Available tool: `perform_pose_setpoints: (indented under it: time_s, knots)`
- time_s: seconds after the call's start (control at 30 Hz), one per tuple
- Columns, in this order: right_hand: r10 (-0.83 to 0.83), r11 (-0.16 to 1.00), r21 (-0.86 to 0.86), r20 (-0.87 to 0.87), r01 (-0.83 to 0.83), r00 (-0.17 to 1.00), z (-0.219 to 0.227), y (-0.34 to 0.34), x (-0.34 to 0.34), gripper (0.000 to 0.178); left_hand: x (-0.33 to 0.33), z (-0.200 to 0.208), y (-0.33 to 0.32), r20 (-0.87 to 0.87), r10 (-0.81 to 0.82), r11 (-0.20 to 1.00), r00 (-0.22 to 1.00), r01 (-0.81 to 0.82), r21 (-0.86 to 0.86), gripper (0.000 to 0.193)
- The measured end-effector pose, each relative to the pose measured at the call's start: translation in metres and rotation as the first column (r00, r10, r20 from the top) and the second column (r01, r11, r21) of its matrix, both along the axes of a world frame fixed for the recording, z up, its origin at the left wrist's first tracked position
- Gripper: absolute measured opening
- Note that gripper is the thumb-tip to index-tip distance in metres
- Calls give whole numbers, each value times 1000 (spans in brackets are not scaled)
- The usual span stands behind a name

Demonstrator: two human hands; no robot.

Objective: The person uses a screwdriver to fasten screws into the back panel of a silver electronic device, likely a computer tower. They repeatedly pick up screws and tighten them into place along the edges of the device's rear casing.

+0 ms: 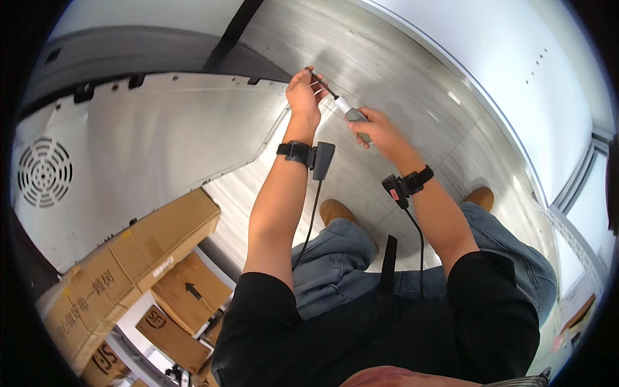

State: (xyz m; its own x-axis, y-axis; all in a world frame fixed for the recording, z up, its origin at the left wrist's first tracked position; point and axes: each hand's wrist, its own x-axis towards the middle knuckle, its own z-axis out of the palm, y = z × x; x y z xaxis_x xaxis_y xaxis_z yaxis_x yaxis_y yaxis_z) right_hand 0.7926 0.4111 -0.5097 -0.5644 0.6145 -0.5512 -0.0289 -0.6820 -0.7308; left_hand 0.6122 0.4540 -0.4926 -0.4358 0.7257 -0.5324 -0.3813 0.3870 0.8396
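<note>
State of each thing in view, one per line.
Grey-handled tool: gripped in right hand, shaft angled toward left hand.
Right hand: closed on tool.
Left hand: at shaft's tip, grip unclear.
Left wristband: fastened, cabled.
Right wristband: fastened, cabled.
Long carton: shut where visible.
Arrow-marked carton: likewise.

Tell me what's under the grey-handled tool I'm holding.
Pale wood-look floor shows below the tool; whatever lies directly behind it and your right fingers is covered.

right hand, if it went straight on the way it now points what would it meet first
Probably the bare left hand: the bare right hand points forward-left along the grey-and-white handheld tool, whose thin dark shaft ends there. Exact depth is unclear.
</note>
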Motion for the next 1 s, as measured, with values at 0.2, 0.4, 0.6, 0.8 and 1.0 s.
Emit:
perform_pose_setpoints:
  time_s: [0.2,0.4,0.6,0.8,1.0]
  knots:
    - [51,998,-32,-78,-53,996,1,-15,-39,34,-45,8,-40,-54,123,992,991,-124,-19,27]
    - [44,998,-29,-103,-47,994,3,-15,-50,36,-56,9,-37,-99,92,996,991,-92,10,22]
    - [30,998,-43,-121,-35,992,4,-12,-51,32,-57,2,-33,-78,148,989,986,-145,34,18]
    - [6,998,-56,-115,-12,993,5,-11,-49,34,-53,4,-26,-76,137,990,988,-134,43,16]
    - [-10,999,-51,-129,3,992,6,-10,-46,38,-51,2,-24,-46,146,987,988,-142,77,14]
